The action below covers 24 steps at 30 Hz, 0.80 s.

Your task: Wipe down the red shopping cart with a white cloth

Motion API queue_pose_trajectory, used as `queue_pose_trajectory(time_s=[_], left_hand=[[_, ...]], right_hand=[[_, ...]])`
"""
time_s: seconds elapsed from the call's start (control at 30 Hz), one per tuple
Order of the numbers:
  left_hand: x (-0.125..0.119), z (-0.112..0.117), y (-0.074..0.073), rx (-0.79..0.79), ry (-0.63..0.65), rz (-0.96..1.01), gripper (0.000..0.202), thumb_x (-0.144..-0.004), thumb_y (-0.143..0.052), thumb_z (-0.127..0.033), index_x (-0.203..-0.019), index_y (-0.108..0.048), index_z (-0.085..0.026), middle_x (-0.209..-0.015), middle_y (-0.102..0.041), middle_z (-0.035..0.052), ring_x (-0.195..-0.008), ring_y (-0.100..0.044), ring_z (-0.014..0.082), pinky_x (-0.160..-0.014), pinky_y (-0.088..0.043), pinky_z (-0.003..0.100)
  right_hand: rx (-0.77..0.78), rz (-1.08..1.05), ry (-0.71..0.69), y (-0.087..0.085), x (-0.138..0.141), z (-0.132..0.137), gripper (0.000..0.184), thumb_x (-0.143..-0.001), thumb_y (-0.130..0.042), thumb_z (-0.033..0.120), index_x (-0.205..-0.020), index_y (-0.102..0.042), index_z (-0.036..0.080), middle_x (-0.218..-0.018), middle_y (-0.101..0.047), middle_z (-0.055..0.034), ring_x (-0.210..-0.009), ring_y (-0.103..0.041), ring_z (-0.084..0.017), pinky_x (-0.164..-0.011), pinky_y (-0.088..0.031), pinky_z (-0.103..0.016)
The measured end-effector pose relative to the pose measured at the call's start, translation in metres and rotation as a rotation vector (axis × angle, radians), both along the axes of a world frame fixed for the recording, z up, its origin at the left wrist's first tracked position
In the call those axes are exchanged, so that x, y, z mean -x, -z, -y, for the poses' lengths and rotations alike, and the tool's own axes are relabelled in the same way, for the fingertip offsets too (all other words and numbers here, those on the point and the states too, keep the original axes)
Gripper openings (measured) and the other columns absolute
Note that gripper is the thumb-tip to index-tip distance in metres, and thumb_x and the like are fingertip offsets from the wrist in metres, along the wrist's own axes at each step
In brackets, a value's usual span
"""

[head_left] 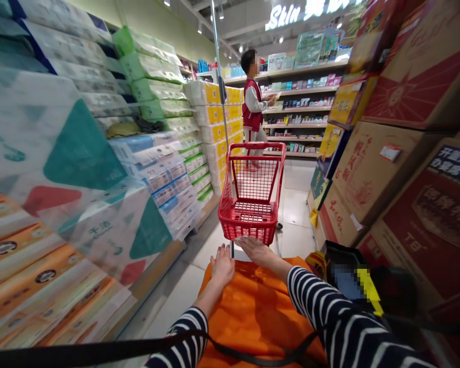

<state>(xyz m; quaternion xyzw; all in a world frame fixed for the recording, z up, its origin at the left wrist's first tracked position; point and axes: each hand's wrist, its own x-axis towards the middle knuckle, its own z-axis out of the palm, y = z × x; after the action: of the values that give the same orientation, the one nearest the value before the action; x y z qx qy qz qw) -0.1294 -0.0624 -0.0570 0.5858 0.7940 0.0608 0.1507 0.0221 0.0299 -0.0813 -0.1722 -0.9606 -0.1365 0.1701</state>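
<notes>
A red plastic shopping cart (279, 204) with a mesh basket stands in front of me. My right hand (257, 252) lies flat, palm down and fingers stretched to the left, at the basket's lower near edge; whether it touches cannot be made out. Just left of it, my left hand (222, 266) has its fingers extended upward, beside a short dark upright bar (232, 250) below the basket. No object shows in either hand. Orange cloth (249, 312) spreads beneath my forearms, and a black strap (230, 350) crosses it.
Stacked tissue packs (172, 186) line the left side. Cardboard cartons (368, 168) are piled on the right. Beyond the cart, a person (253, 102) in a red and white jacket stands before shelves (299, 110) of goods. A dark item with yellow parts (348, 276) is at lower right.
</notes>
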Motion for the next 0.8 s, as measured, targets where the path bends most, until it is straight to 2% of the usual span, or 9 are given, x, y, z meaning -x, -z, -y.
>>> queue_pose_trajectory(time_s=[0.07, 0.17, 0.27, 0.33, 0.5, 0.57, 0.63, 0.7, 0.8], left_hand=[[-0.002, -0.001, 0.002, 0.009, 0.011, -0.017, 0.053, -0.084, -0.030, -0.023, -0.137, -0.028, -0.017, -0.147, -0.020, 0.0094, -0.134, -0.020, 0.0223, -0.106, -0.020, 0.050], [-0.007, -0.005, 0.003, -0.002, 0.009, -0.029, 0.055, -0.083, -0.032, -0.020, -0.137, -0.027, -0.016, -0.147, -0.020, 0.0102, -0.134, -0.020, 0.0223, -0.107, -0.019, 0.050], [-0.017, -0.008, 0.000, -0.030, 0.013, -0.028, 0.056, -0.082, -0.033, -0.019, -0.138, -0.026, -0.014, -0.147, -0.021, 0.0118, -0.134, -0.019, 0.0228, -0.107, -0.018, 0.051], [-0.025, -0.009, -0.002, -0.042, 0.036, -0.024, 0.056, -0.082, -0.032, -0.019, -0.137, -0.026, -0.013, -0.147, -0.021, 0.0125, -0.134, -0.019, 0.0233, -0.107, -0.018, 0.052], [-0.037, -0.006, -0.002, -0.055, 0.137, -0.063, 0.055, -0.082, -0.032, -0.019, -0.137, -0.028, -0.013, -0.145, -0.026, 0.0134, -0.134, -0.020, 0.0240, -0.106, -0.019, 0.053], [-0.038, -0.005, -0.002, -0.044, 0.157, -0.087, 0.055, -0.082, -0.032, -0.018, -0.137, -0.028, -0.013, -0.145, -0.025, 0.0137, -0.134, -0.021, 0.0243, -0.106, -0.019, 0.053], [-0.039, -0.005, -0.002, -0.035, 0.160, -0.098, 0.056, -0.082, -0.031, -0.018, -0.137, -0.028, -0.013, -0.146, -0.024, 0.0137, -0.134, -0.021, 0.0244, -0.106, -0.019, 0.054], [-0.040, -0.007, -0.004, -0.037, 0.158, -0.097, 0.056, -0.082, -0.031, -0.018, -0.137, -0.028, -0.012, -0.146, -0.024, 0.0137, -0.134, -0.020, 0.0242, -0.106, -0.019, 0.053], [-0.046, -0.012, -0.007, -0.056, 0.155, -0.087, 0.056, -0.081, -0.031, -0.018, -0.136, -0.029, -0.012, -0.145, -0.025, 0.0135, -0.134, -0.020, 0.0240, -0.106, -0.019, 0.053]], right_hand=[[-0.027, 0.010, -0.036, -0.003, -0.010, 0.004, 0.048, -0.085, -0.038, 0.007, -0.133, -0.038, 0.011, -0.130, -0.049, -0.0106, -0.125, -0.039, -0.020, -0.103, -0.036, -0.037], [-0.121, -0.040, -0.095, -0.024, -0.026, 0.004, 0.045, -0.086, -0.038, 0.010, -0.132, -0.040, 0.013, -0.134, -0.045, -0.0093, -0.129, -0.033, -0.023, -0.107, -0.029, -0.043], [-0.156, -0.087, -0.050, -0.042, -0.039, -0.002, 0.044, -0.088, -0.037, 0.009, -0.131, -0.042, 0.017, -0.135, -0.044, -0.0079, -0.130, -0.031, -0.023, -0.109, -0.025, -0.045], [-0.127, -0.064, -0.016, -0.040, -0.043, -0.005, 0.044, -0.088, -0.036, 0.009, -0.130, -0.043, 0.017, -0.134, -0.045, -0.0075, -0.129, -0.033, -0.021, -0.108, -0.027, -0.043], [-0.037, -0.017, 0.028, -0.002, -0.046, 0.000, 0.051, -0.086, -0.041, 0.010, -0.137, -0.032, 0.011, -0.136, -0.043, -0.0109, -0.129, -0.033, -0.021, -0.106, -0.031, -0.040], [-0.026, -0.025, 0.047, 0.006, -0.049, 0.005, 0.055, -0.085, -0.043, 0.010, -0.138, -0.027, 0.010, -0.135, -0.044, -0.0123, -0.128, -0.034, -0.021, -0.105, -0.031, -0.040], [-0.049, -0.050, 0.045, 0.005, -0.056, 0.009, 0.054, -0.086, -0.041, 0.010, -0.138, -0.027, 0.012, -0.134, -0.045, -0.0112, -0.128, -0.034, -0.020, -0.106, -0.030, -0.041], [-0.099, -0.096, 0.040, -0.004, -0.066, 0.009, 0.049, -0.088, -0.039, 0.011, -0.137, -0.032, 0.016, -0.135, -0.044, -0.0090, -0.129, -0.032, -0.021, -0.107, -0.028, -0.043], [-0.156, -0.169, 0.111, -0.017, -0.079, 0.003, 0.042, -0.090, -0.038, 0.013, -0.132, -0.041, 0.018, -0.135, -0.044, -0.0078, -0.130, -0.029, -0.024, -0.107, -0.027, -0.046]])
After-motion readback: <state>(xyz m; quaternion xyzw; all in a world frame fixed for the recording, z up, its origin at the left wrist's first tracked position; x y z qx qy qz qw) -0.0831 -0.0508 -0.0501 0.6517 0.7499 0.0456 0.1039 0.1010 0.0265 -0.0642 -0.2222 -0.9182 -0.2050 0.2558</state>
